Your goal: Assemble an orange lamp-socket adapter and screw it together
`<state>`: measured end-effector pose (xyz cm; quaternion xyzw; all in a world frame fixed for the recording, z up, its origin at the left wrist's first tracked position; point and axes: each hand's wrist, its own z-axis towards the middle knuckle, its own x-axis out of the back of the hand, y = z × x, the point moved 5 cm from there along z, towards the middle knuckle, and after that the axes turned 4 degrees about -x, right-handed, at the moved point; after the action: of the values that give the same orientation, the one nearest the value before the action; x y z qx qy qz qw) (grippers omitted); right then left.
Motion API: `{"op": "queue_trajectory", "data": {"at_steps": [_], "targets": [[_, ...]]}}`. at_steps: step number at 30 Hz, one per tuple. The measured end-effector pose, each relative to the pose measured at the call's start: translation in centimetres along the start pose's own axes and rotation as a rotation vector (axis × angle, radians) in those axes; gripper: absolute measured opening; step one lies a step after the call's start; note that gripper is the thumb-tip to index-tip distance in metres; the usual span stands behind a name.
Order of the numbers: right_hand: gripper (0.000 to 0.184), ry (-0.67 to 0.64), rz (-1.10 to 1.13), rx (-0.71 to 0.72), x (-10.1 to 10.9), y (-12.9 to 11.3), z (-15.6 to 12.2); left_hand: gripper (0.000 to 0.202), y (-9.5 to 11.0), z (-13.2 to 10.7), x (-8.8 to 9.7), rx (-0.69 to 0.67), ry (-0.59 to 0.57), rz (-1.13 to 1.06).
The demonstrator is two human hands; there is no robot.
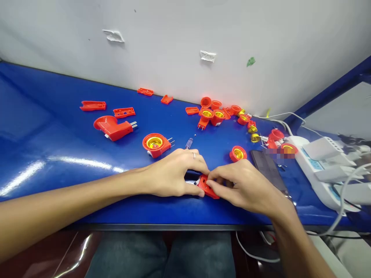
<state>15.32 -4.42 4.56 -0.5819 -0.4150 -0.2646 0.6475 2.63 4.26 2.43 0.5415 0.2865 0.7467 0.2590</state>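
My left hand [171,173] and my right hand [240,185] meet at the front of the blue table. Both grip a red plastic lamp-socket adapter housing [207,187], and my fingers hide much of it. A small screwdriver with a clear handle [189,143] lies just beyond my left hand. To its left stands a finished-looking red socket adapter with a brass thread and metal plug pins [155,144]. A loose red socket with a brass insert [238,153] sits just beyond my right hand.
Red housing parts [92,105] and a red angled plug [111,128] lie at the left. Sockets and brass threads [216,116] cluster by the white wall. A dark phone [268,170] lies right of my right hand, beside a white power strip [321,170] with cables.
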Motion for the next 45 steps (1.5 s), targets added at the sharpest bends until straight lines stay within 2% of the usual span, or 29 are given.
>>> {"op": "queue_trajectory", "data": {"at_steps": [8,13,18,36,45], "targets": [[0.022,-0.007,-0.037,0.008,-0.43,-0.02,0.19,0.013,0.12,-0.22,-0.18,-0.022,-0.02,0.099],[0.023,0.021,-0.08,0.009,-0.19,-0.06,-0.19,0.013,0.61,-0.5,-0.39,-0.064,0.036,0.213],[0.023,0.038,-0.113,0.032,0.16,-0.11,-0.62,0.015,0.91,-0.59,-0.66,-0.081,0.068,0.221],[0.024,0.026,-0.135,0.062,-0.33,-0.39,-0.29,0.016,0.85,-0.59,-0.6,-0.094,0.039,0.243],[0.025,0.014,-0.116,0.061,-0.73,-0.3,-0.37,0.021,0.64,-0.54,-0.87,-0.023,-0.001,0.256]]}}
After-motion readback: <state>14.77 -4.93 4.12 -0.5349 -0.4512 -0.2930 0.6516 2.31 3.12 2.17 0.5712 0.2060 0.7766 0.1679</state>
